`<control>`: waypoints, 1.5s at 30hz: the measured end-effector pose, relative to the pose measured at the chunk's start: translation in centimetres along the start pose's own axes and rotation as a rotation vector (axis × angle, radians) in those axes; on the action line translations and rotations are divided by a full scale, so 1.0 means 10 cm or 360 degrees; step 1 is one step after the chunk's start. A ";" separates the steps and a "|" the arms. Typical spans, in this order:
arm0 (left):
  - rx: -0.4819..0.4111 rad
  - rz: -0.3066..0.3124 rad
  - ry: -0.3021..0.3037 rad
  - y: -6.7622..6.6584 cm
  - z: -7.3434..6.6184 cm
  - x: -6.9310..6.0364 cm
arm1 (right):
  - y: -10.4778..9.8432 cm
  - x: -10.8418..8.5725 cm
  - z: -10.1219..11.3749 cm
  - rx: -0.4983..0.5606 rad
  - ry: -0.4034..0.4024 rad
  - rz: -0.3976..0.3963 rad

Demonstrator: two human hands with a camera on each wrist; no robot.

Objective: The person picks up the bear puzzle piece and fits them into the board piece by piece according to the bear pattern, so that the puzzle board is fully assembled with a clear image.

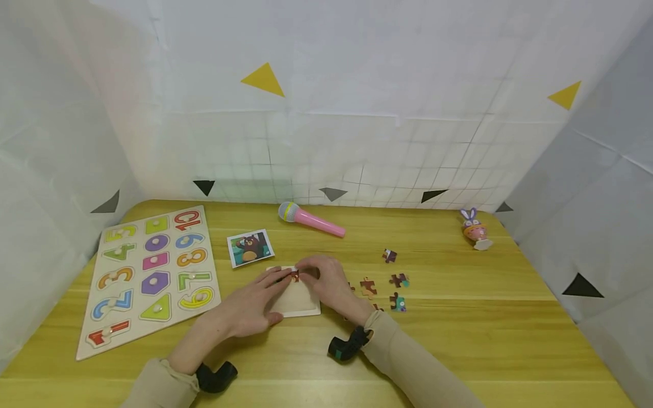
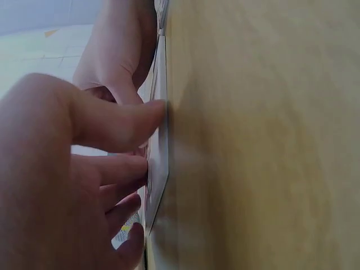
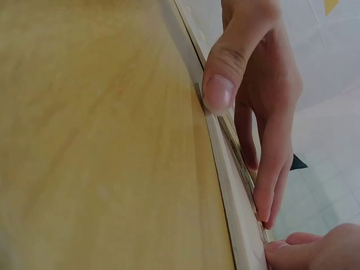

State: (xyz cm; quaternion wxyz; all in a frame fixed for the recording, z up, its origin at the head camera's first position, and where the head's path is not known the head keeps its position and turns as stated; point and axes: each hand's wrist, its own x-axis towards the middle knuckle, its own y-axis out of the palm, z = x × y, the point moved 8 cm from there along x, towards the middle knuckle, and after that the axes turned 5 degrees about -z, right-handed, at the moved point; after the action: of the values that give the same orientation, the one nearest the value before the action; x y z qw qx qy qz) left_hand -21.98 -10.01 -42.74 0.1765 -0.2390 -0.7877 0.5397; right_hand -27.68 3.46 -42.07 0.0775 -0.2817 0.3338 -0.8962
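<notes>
A pale square tray (image 1: 298,300) lies on the table in the head view. My left hand (image 1: 245,306) rests across its left side, fingers fairly straight towards the top edge, thumb (image 2: 147,121) at the lower left corner. In the tray's upper part, a small brown puzzle piece (image 1: 295,276) shows between the two hands' fingertips. My right hand (image 1: 329,283) pinches it with curled fingers and thumb, partly covering it. In the right wrist view, the left hand (image 3: 261,84) is above the tray (image 3: 233,208), and the right fingers (image 3: 292,250) meet its fingertips.
Several loose puzzle pieces (image 1: 368,288) lie right of the tray. A bear picture card (image 1: 251,248) is behind it, with a pink toy microphone (image 1: 318,222) farther back. A number and shape board (image 1: 170,272) stands at the left; a rabbit-eared toy (image 1: 475,229) is at the back right.
</notes>
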 end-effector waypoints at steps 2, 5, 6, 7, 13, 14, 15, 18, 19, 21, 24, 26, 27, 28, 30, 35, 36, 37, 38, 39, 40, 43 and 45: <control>-0.0034 -0.0003 -0.0006 0.01 0.00 0.00 | 0.00 0.00 0.00 -0.0004 -0.0004 -0.0001; -0.0071 0.0007 -0.0021 0.02 0.00 0.00 | 0.01 0.00 0.01 -0.0014 -0.0007 0.0002; -0.0083 0.0012 -0.0030 0.03 0.00 0.00 | 0.01 0.00 0.00 -0.0014 0.0000 0.0004; -0.0092 0.0013 -0.0038 0.03 0.01 0.00 | 0.01 0.01 0.00 -0.0012 0.0003 0.0006; -0.0100 -0.0004 -0.0049 0.02 0.01 0.01 | 0.01 0.01 0.00 -0.0014 0.0009 0.0009; -0.0098 -0.0008 -0.0043 0.02 0.00 0.01 | 0.00 0.01 0.00 -0.0015 0.0004 0.0007; -0.0097 -0.0009 -0.0033 0.02 0.00 0.01 | 0.00 0.01 0.01 -0.0017 -0.0002 0.0005; -0.0095 -0.0020 0.0008 0.02 -0.03 0.01 | -0.02 0.01 0.03 -0.0021 -0.0017 -0.0007; -0.0092 -0.0020 0.0019 0.02 -0.03 0.01 | -0.02 0.01 0.03 -0.0017 -0.0019 -0.0010; -0.0081 -0.0018 0.0037 0.03 -0.04 0.01 | -0.02 0.01 0.04 -0.0016 -0.0028 -0.0016; -0.0070 -0.0010 0.0047 0.03 -0.04 0.01 | -0.02 0.02 0.04 -0.0008 -0.0035 -0.0021; -0.0074 -0.0003 0.0041 0.03 -0.04 0.01 | -0.02 0.02 0.05 -0.0007 -0.0036 -0.0022; -0.0079 0.0000 0.0037 0.03 -0.03 0.01 | -0.02 0.02 0.05 -0.0007 -0.0037 -0.0023; -0.0084 0.0002 0.0034 0.03 -0.03 0.01 | -0.02 0.02 0.05 -0.0001 -0.0037 -0.0026; -0.0087 0.0005 0.0032 0.03 -0.03 0.01 | -0.02 0.02 0.05 -0.0001 -0.0038 -0.0030; -0.0081 -0.0001 0.0033 0.03 -0.04 0.01 | -0.02 0.02 0.04 -0.0013 -0.0029 -0.0010; -0.0082 -0.0003 0.0033 0.03 -0.04 0.00 | -0.01 0.02 0.03 -0.0010 -0.0021 0.0006; -0.0083 -0.0003 0.0031 0.04 -0.04 0.00 | -0.01 0.02 0.03 -0.0005 -0.0011 0.0025; -0.0083 -0.0005 0.0033 0.04 -0.04 0.00 | -0.02 0.01 0.03 -0.0003 0.0003 0.0045; -0.0086 -0.0005 0.0035 0.05 -0.04 0.00 | -0.02 0.00 0.02 0.0003 0.0018 0.0066; -0.0086 -0.0004 0.0034 0.05 -0.05 0.00 | -0.03 -0.01 0.01 0.0015 0.0040 0.0088; -0.0071 0.0005 0.0029 0.06 -0.04 0.00 | -0.08 -0.04 -0.01 0.0035 0.0091 0.0129; -0.0061 0.0011 0.0033 0.06 -0.04 0.00 | -0.14 -0.06 -0.03 0.0049 0.0114 0.0133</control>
State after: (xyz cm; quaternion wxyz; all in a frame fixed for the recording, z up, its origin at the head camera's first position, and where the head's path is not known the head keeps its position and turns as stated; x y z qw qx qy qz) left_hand -21.63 -9.50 -43.15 0.1783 -0.2507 -0.7951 0.5226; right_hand -27.26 4.90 -41.63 0.1071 -0.2341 0.3341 -0.9067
